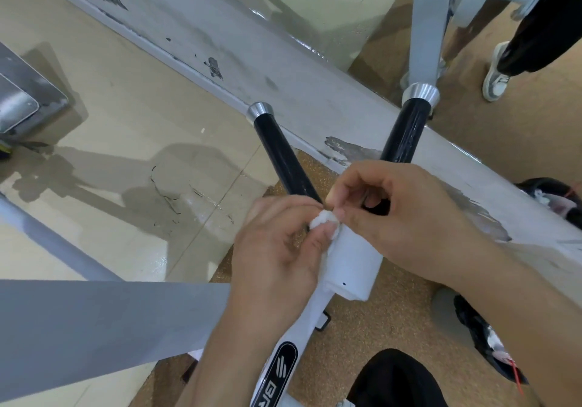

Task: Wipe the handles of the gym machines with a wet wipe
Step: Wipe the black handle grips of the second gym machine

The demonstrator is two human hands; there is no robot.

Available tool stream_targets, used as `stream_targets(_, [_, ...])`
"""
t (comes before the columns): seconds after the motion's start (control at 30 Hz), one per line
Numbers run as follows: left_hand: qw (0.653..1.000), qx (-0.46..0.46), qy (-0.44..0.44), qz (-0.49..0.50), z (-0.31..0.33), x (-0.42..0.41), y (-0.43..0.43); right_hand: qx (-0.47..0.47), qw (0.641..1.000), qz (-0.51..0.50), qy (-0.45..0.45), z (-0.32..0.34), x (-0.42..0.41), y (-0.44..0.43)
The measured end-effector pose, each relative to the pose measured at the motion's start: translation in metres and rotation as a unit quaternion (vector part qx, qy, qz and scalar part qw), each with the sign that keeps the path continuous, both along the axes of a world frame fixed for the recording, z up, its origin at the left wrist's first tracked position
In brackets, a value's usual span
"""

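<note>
Two black handles with silver end caps stick out of a white machine arm [352, 261]: the left handle [280, 151] and the right handle [406, 129]. A small crumpled white wet wipe [324, 219] sits where the handles meet the arm. My left hand [280, 249] pinches the wipe between thumb and fingers. My right hand [406, 217] meets it from the right, its thumb and forefinger pinching the same wipe. The inner ends of both handles are hidden behind my hands.
A long scuffed white frame beam [252, 53] crosses diagonally behind the handles. A grey bar [94, 321] lies at lower left. Another person's leg and sneaker [497, 72] stand at upper right. My black shoes [482, 337] are on the cork floor.
</note>
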State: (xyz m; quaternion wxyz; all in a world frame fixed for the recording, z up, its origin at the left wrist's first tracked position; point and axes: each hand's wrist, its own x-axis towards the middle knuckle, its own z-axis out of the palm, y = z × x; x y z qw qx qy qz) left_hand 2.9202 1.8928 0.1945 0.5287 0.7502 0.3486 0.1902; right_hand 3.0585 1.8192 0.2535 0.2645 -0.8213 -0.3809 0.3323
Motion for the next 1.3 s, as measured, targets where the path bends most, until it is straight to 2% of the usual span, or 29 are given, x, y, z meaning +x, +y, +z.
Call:
stream_targets(0.07, [0.976,-0.178,-0.023,0.126,0.0,-0.009,-0.006,0.026,0.999,-0.043,-0.006,-0.005,-0.002,-0.001])
stream_targets(0.1, [0.958,-0.23,-0.023,0.168,-0.001,-0.011,-0.008,0.027,0.998,-0.054,-0.019,-0.008,-0.004,-0.001])
stream_targets(0.2, [0.915,-0.35,-0.04,0.196,-0.005,-0.01,-0.019,-0.01,0.994,-0.031,-0.103,-0.016,-0.014,0.003])
stream_targets(0.27, [0.895,-0.387,-0.064,0.211,-0.008,-0.005,-0.024,-0.027,0.982,-0.007,-0.188,-0.023,-0.024,0.005])
stream_targets(0.33, [0.88,-0.411,-0.086,0.222,-0.012,0.003,-0.024,-0.011,0.971,-0.009,-0.237,-0.03,-0.031,0.006])
stream_targets(0.47, [0.838,-0.459,-0.13,0.266,-0.024,0.016,-0.02,0.014,0.965,-0.01,-0.263,-0.037,-0.038,0.006])
stream_targets(0.63, [0.746,-0.584,-0.153,0.28,-0.026,0.017,-0.029,-0.067,0.952,0.02,-0.299,-0.033,-0.04,0.006])
stream_targets(0.83, [0.727,-0.58,-0.153,0.333,-0.036,0.033,-0.014,-0.127,0.946,0.065,-0.291,-0.031,-0.032,0.016])
stream_targets(0.93, [0.752,-0.54,-0.134,0.354,-0.032,0.032,-0.025,-0.127,0.944,0.072,-0.295,-0.03,-0.03,0.018])
stream_targets(1.0, [0.756,-0.509,-0.143,0.386,-0.032,0.031,-0.026,-0.126,0.944,0.074,-0.297,-0.03,-0.029,0.019])
stream_targets(1.1, [0.812,-0.409,-0.129,0.396,-0.033,0.033,-0.017,-0.129,0.941,0.084,-0.301,-0.029,-0.028,0.02])
stream_targets(1.17, [0.831,-0.39,-0.12,0.378,-0.028,0.032,-0.015,-0.142,0.944,0.104,-0.28,-0.024,-0.024,0.025])
stream_targets(1.23, [0.835,-0.403,-0.123,0.355,-0.023,0.029,-0.017,-0.155,0.951,0.127,-0.235,-0.023,-0.016,0.033])
stream_targets(1.3, [0.825,-0.421,-0.13,0.354,-0.022,0.028,-0.017,-0.161,0.949,0.14,-0.232,-0.026,-0.007,0.039])
